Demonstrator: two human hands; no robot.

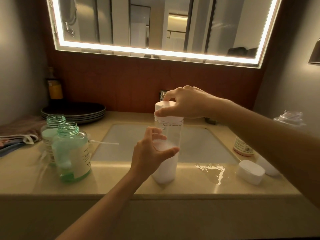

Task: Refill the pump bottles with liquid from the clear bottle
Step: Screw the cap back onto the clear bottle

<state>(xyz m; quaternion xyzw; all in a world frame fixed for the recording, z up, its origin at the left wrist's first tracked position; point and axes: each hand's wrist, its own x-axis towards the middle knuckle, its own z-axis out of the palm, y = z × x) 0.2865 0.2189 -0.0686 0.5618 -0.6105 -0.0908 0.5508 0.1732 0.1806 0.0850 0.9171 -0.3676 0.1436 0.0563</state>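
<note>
While the white cap sits on the clear bottle, risk one is a slip. A puddle lies on the table just right of the bottle, so wet fingers or a wet base could let it skid or twist out of my hold.

Risk two: the bottle is tall and narrow and appears to stand on the table's front strip beside the sink. If I twist hard up top it could tip, into the basin or off the edge.

Risk three: with the cap off, a fast tilt would overshoot the narrow open necks of the two green pump bottles at centre left, well apart from it.

I cannot tell whether the cap is loose or tight.

My left grip has fingers and thumb curled round the bottle's middle, half closed, thumb across the front. My right grip is over the top, thumb and fingertips pinching the cap's rim, spread just enough to span it.

The bottle looks partly full, milky in the lower part.
</note>
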